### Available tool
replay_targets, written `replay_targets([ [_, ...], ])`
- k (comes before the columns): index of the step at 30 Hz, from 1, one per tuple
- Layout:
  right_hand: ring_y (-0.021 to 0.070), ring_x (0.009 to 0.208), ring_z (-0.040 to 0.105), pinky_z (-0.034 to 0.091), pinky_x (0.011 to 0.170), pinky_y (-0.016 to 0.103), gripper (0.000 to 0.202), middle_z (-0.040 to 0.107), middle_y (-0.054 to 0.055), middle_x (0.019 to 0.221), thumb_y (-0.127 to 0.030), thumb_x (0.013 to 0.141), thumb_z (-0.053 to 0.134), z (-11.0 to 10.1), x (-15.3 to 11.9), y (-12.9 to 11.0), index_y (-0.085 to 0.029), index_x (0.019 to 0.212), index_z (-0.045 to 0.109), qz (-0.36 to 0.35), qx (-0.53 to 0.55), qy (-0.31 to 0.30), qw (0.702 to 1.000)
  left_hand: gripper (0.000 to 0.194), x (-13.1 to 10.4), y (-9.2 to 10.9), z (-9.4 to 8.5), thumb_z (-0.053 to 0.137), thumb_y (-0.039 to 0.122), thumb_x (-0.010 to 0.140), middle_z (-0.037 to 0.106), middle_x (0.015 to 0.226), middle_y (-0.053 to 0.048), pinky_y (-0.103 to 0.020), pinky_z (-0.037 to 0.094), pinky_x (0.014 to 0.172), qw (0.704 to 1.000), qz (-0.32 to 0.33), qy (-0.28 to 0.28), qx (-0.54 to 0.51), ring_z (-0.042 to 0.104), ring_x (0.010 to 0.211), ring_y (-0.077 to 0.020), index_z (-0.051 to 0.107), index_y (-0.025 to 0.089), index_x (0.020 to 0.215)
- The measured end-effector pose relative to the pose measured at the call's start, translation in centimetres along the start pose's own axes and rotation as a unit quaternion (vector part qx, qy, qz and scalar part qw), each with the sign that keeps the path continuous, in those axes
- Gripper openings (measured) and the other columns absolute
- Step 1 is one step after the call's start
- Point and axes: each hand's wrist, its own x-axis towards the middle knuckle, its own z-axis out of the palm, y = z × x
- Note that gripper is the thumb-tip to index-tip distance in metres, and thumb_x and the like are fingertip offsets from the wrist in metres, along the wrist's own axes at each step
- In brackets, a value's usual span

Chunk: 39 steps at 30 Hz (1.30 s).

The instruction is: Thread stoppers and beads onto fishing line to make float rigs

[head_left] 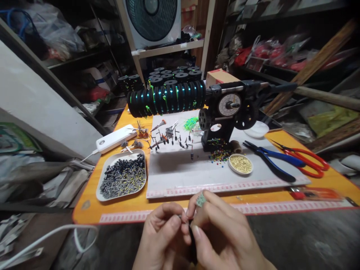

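Note:
My left hand [164, 236] and my right hand [222, 232] meet in front of the table's near edge, fingers pinched close together. Between the fingertips is something small and dark, too hidden to name. A greenish patch [200, 200] shows on a finger of my right hand. Beyond them lies a white board [180, 180] with a measuring tape [264, 207] along the table edge. On the left, a white tray [145, 176] holds many small black and grey cylindrical pieces. To the right, a small round dish [230, 165] is full of tiny gold pieces.
A black machine [222, 112] holds a row of black spools [165, 98] over the board. Pliers [270, 159] and red-handled scissors [306, 161] lie at right. Coloured-head pins [219, 152], a green fibre bunch [191, 123], a white power strip [115, 138] and a fan [153, 22] are farther back.

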Motion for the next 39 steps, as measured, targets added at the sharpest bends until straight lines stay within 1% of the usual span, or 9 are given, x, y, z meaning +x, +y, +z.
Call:
replay_targets([
  [4,0.014,0.068,0.056,0.046,0.059,0.025,0.016,0.052,0.002,0.071,-0.005,0.08,0.048,-0.23,0.19,-0.42,-0.018,0.071,0.052,0.018,-0.018,-0.01,1.0,0.025,0.02,0.1,-0.21,0.092,0.027,0.061,0.064,0.062,0.001,-0.018,0.049,0.051,0.999,-0.019,-0.028,0.011,0.059,0.048,-0.0069,0.072,0.013,0.07],
  [8,0.0138,0.067,0.054,0.044,0.059,0.025,0.017,0.051,0.001,0.07,-0.006,0.08,0.048,-0.18,0.31,-0.4,-0.018,0.069,0.05,0.033,-0.022,-0.022,0.999,0.023,-0.08,0.18,-0.29,0.091,0.027,0.063,0.064,0.063,0.0,-0.018,0.048,0.051,0.999,-0.021,-0.035,0.02,0.059,0.048,-0.0076,0.073,0.014,0.071],
  [12,0.0143,0.068,0.054,0.044,0.059,0.025,0.017,0.052,0.001,0.07,-0.005,0.08,0.048,-0.17,0.48,-0.46,-0.019,0.07,0.05,0.025,-0.022,-0.023,0.999,0.024,-0.15,0.23,-0.29,0.091,0.029,0.062,0.063,0.062,0.0,-0.019,0.048,0.051,0.999,-0.025,-0.04,0.021,0.059,0.049,-0.0084,0.074,0.014,0.072],
  [18,0.0146,0.067,0.053,0.043,0.058,0.025,0.016,0.051,0.002,0.07,-0.007,0.081,0.048,-0.26,0.23,-0.32,-0.019,0.071,0.049,0.02,-0.018,-0.029,0.999,0.023,-0.16,0.3,-0.06,0.092,0.027,0.062,0.063,0.063,0.001,-0.018,0.048,0.052,0.999,-0.026,-0.037,0.016,0.059,0.048,-0.0071,0.074,0.015,0.07],
  [23,0.0142,0.068,0.054,0.044,0.06,0.025,0.016,0.05,0.001,0.072,-0.005,0.081,0.047,-0.15,0.21,-0.4,-0.019,0.071,0.048,0.033,-0.02,-0.033,0.999,0.024,-0.23,0.36,0.17,0.093,0.027,0.06,0.064,0.063,0.001,-0.017,0.048,0.052,0.999,-0.028,-0.034,0.01,0.059,0.049,-0.0068,0.074,0.015,0.069],
  [28,0.0149,0.069,0.054,0.045,0.059,0.026,0.015,0.05,0.002,0.075,-0.007,0.081,0.048,-0.01,0.14,-0.56,-0.019,0.072,0.048,0.039,-0.022,-0.031,0.998,0.024,-0.22,0.36,0.08,0.092,0.027,0.062,0.063,0.062,0.001,-0.017,0.048,0.053,0.999,-0.024,-0.037,0.016,0.059,0.05,-0.007,0.074,0.014,0.07],
  [34,0.0147,0.066,0.053,0.043,0.057,0.026,0.015,0.049,0.002,0.072,-0.007,0.08,0.047,0.0,0.17,-0.19,-0.019,0.071,0.05,0.024,-0.023,-0.024,0.999,0.023,-0.17,0.28,-0.1,0.092,0.027,0.062,0.063,0.062,0.001,-0.017,0.048,0.052,0.999,-0.027,-0.037,0.015,0.059,0.049,-0.0071,0.074,0.014,0.07],
  [39,0.0141,0.066,0.053,0.043,0.058,0.025,0.016,0.048,0.001,0.072,-0.006,0.08,0.047,-0.28,0.28,-0.54,-0.019,0.071,0.048,0.03,-0.024,-0.034,0.999,0.025,-0.25,0.34,-0.01,0.092,0.028,0.061,0.062,0.062,0.001,-0.018,0.048,0.052,0.999,-0.024,-0.032,0.024,0.059,0.05,-0.0078,0.073,0.014,0.07],
])
